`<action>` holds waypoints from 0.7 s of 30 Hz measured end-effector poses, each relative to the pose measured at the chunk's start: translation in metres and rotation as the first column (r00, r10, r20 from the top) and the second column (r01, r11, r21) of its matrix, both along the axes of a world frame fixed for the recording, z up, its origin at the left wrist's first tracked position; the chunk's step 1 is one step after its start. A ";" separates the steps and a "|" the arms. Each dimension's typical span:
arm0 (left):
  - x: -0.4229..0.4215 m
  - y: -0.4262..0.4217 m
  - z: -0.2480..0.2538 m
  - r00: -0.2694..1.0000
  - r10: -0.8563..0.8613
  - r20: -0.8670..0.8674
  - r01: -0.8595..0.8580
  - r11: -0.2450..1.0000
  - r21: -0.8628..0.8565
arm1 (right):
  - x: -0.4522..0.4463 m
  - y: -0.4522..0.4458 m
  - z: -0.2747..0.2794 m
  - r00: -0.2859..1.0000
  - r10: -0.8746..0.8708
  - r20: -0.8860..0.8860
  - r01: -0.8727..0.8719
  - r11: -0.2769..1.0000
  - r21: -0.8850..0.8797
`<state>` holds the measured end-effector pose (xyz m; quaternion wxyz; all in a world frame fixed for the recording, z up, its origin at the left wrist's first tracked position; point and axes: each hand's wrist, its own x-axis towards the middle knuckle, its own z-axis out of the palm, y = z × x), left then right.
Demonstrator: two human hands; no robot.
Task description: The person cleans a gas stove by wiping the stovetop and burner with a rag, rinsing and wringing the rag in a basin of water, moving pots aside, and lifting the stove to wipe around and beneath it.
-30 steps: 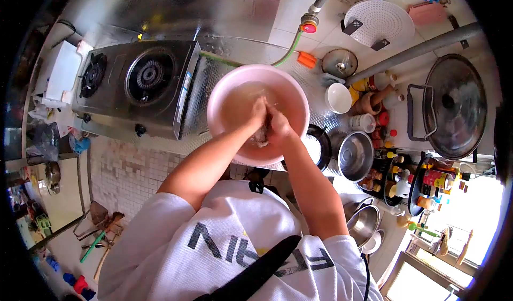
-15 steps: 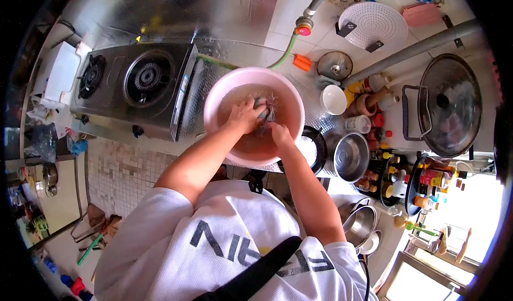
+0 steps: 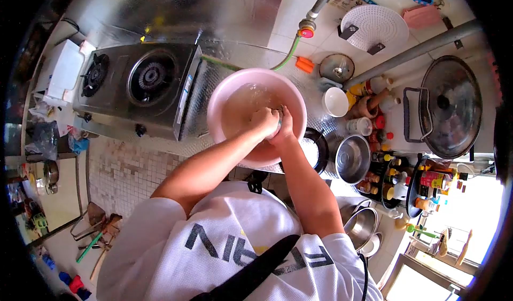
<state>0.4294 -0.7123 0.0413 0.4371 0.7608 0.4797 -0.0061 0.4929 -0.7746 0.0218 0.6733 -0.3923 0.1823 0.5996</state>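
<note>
A pink plastic basin holds cloudy brownish water. Over the right part of the water, my left hand is closed in a fist against my right hand, whose fingers curl round from the other side. Between them they squeeze a small, wet, greyish thing. Only a bit of it shows at the fingertips, so its kind cannot be made out.
Left of the basin stands a two-burner gas stove. A white bowl, a steel bowl and several sauce bottles are on the right. A green hose runs behind the basin; a large pan lid hangs at far right.
Both hands have come together toward the basin's right side and lifted the greyish thing, which was spread in the water with fingers apart on it. The view has shifted slightly.
</note>
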 end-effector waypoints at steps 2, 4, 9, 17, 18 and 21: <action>-0.005 -0.007 -0.017 0.925 0.231 0.302 -0.181 0.966 -0.186 | -0.011 0.004 0.035 0.992 0.075 0.101 -0.071 0.996 -0.047; -0.013 0.004 -0.051 0.843 0.407 0.352 -0.225 0.861 -0.457 | -0.017 0.003 0.027 0.961 0.173 0.215 -0.131 0.972 -0.194; -0.050 0.055 -0.009 0.930 -0.181 -0.319 0.307 0.861 0.406 | -0.013 -0.033 0.012 0.852 0.150 0.501 -0.071 0.982 -0.173; -0.021 0.032 -0.080 0.973 0.109 -0.204 -0.046 0.956 0.291 | -0.014 -0.022 -0.028 0.897 0.239 0.371 -0.084 0.917 -0.389; -0.020 0.034 -0.085 0.985 0.115 -0.128 -0.101 0.989 0.110 | -0.015 -0.018 -0.026 0.930 0.236 0.281 -0.131 0.929 -0.346; -0.016 0.032 -0.070 0.982 0.170 0.086 -0.130 0.930 -0.345 | -0.009 -0.004 -0.020 0.972 0.236 -0.012 -0.234 0.958 -0.165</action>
